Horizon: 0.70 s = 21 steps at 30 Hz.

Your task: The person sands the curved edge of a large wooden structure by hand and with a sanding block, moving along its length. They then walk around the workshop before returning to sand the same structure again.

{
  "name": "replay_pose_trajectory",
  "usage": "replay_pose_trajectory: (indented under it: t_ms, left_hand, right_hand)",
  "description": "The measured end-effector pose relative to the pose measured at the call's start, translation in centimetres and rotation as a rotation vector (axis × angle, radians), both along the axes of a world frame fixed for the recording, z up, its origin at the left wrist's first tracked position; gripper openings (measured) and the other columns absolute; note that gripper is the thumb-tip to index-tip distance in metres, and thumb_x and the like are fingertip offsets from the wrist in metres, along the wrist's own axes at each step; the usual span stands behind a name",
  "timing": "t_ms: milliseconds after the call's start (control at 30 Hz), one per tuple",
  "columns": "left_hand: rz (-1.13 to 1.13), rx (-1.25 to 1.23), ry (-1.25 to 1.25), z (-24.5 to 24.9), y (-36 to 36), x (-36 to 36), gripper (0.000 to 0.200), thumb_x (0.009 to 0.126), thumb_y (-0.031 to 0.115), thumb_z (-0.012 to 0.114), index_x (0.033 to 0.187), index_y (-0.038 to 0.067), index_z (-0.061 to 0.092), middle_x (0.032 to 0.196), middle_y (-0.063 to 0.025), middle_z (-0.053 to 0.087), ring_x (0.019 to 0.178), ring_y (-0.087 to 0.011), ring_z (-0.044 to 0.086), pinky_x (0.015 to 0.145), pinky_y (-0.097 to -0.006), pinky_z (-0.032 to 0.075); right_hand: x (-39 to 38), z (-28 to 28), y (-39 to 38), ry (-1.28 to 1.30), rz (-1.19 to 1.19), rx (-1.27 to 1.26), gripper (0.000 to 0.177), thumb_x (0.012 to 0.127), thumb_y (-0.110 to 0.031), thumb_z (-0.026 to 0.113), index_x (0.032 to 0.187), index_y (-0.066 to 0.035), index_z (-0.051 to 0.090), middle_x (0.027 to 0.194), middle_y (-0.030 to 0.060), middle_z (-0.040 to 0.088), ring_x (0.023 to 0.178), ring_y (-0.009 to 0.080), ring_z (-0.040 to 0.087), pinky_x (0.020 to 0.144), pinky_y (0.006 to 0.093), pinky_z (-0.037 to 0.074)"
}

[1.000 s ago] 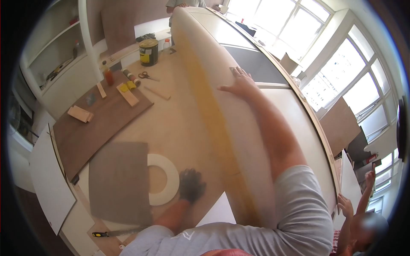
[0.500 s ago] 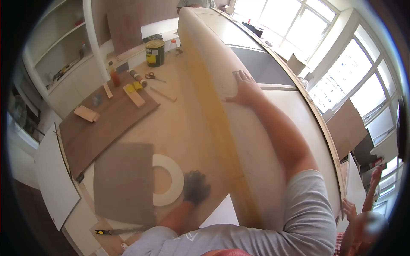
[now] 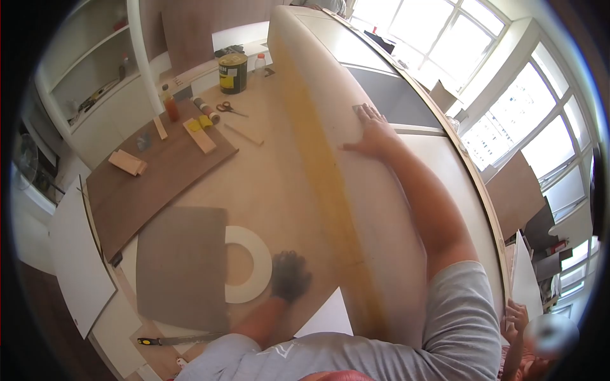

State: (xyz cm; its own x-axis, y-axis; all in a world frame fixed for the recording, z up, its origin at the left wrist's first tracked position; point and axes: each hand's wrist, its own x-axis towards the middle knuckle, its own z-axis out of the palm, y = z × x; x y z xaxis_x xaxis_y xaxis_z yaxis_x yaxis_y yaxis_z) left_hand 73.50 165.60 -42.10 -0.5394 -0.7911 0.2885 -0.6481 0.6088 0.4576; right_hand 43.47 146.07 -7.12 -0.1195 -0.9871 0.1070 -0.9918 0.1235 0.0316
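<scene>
the right hand [image 3: 375,133] lies flat, fingers spread, on the long curved cream panel [image 3: 330,95], which runs from 12 o'clock down to 6. the dark-gloved left hand [image 3: 290,275] is blurred, so i cannot tell its grip; a white ring-shaped board [image 3: 255,254] lies at its 9 o'clock.

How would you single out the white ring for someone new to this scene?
Find the long curved pale panel under the bare right hand, then look down its left side to the gloved left hand. Beside that hand lies the white ring, half covered by a grey-brown sheet: the only round cut-out among straight boards.
</scene>
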Motion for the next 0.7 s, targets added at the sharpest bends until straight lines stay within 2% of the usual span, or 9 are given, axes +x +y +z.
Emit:
replay_pose_trajectory:
  t_ms: [67, 167, 267, 367, 467, 567, 667, 700]
  left_hand:
    - [0.015, -0.058, 0.030, -1.4, -0.1, -0.1, 0.055, 0.083, 0.041, 0.078, 0.128, 0.011, 0.066, 0.138, -0.0215, 0.055, 0.138, -0.0462, 0.047, 0.121, -0.0650, 0.032]
    - [-0.047, 0.116, -0.028, 0.9, -0.4, 0.2, 0.054, 0.084, 0.041, 0.077, 0.128, 0.011, 0.066, 0.141, -0.0219, 0.055, 0.139, -0.0462, 0.047, 0.121, -0.0652, 0.032]
    - [-0.028, 0.003, 0.058, -2.0, -0.3, 0.1, 0.054, 0.084, 0.041, 0.077, 0.127, 0.010, 0.065, 0.141, -0.0221, 0.055, 0.138, -0.0466, 0.047, 0.122, -0.0651, 0.032]
    - [-0.035, 0.097, -0.026, 1.3, -0.2, 0.2, 0.054, 0.083, 0.041, 0.077, 0.126, 0.010, 0.065, 0.140, -0.0223, 0.056, 0.137, -0.0467, 0.048, 0.121, -0.0650, 0.032]
    - [-0.031, -0.044, 0.019, 2.2, -0.6, 0.2, 0.044, 0.085, 0.040, 0.074, 0.114, 0.008, 0.066, 0.125, -0.0222, 0.059, 0.127, -0.0433, 0.053, 0.114, -0.0611, 0.037]
    - [-0.021, -0.102, 0.008, 1.4, -0.4, 0.0, 0.046, 0.085, 0.041, 0.074, 0.116, 0.008, 0.066, 0.126, -0.0227, 0.059, 0.128, -0.0448, 0.053, 0.115, -0.0632, 0.036]
    - [-0.037, -0.016, 0.047, -1.3, -0.3, 0.2, 0.056, 0.084, 0.043, 0.077, 0.128, 0.011, 0.063, 0.139, -0.0224, 0.056, 0.137, -0.0465, 0.049, 0.121, -0.0655, 0.032]
    - [-0.036, -0.016, 0.018, -1.0, -0.5, 0.5, 0.055, 0.084, 0.043, 0.077, 0.127, 0.012, 0.063, 0.139, -0.0222, 0.056, 0.137, -0.0464, 0.049, 0.120, -0.0655, 0.032]
  right_hand:
    - [-1.4, -0.4, -3.2, -0.026, -0.029, -0.041, 0.134, 0.074, -0.070, 0.086, 0.169, 0.003, 0.028, 0.175, 0.0259, 0.031, 0.165, 0.0356, 0.027, 0.134, 0.0465, 0.026]
    - [-0.9, -0.5, -5.9, -0.074, -0.112, -0.079, 0.134, 0.074, -0.072, 0.086, 0.169, 0.003, 0.028, 0.175, 0.0260, 0.031, 0.165, 0.0359, 0.026, 0.134, 0.0451, 0.026]
    - [-0.7, -0.3, -4.6, -0.019, -0.045, -0.024, 0.133, 0.074, -0.071, 0.086, 0.169, 0.003, 0.029, 0.175, 0.0251, 0.031, 0.165, 0.0364, 0.025, 0.135, 0.0443, 0.025]
    - [-0.1, -0.7, -0.6, 0.089, 0.063, -0.004, 0.132, 0.074, -0.070, 0.086, 0.169, 0.002, 0.030, 0.176, 0.0240, 0.031, 0.165, 0.0363, 0.026, 0.135, 0.0443, 0.024]
    - [-1.7, -0.2, -1.8, 0.003, 0.070, 0.001, 0.131, 0.073, -0.071, 0.086, 0.169, 0.000, 0.030, 0.176, 0.0234, 0.030, 0.166, 0.0356, 0.025, 0.136, 0.0442, 0.022]
    - [-0.5, -0.7, -5.2, -0.062, -0.146, -0.056, 0.130, 0.075, -0.073, 0.084, 0.170, -0.002, 0.030, 0.177, 0.0227, 0.028, 0.166, 0.0351, 0.024, 0.136, 0.0449, 0.021]
    - [-0.2, -0.4, -4.4, -0.016, -0.061, -0.014, 0.129, 0.077, -0.075, 0.081, 0.171, -0.003, 0.029, 0.178, 0.0219, 0.028, 0.167, 0.0343, 0.022, 0.136, 0.0447, 0.021]
    - [-0.7, -0.5, -4.3, -0.043, -0.033, -0.010, 0.129, 0.077, -0.075, 0.081, 0.171, -0.003, 0.029, 0.178, 0.0217, 0.028, 0.167, 0.0340, 0.022, 0.136, 0.0445, 0.021]
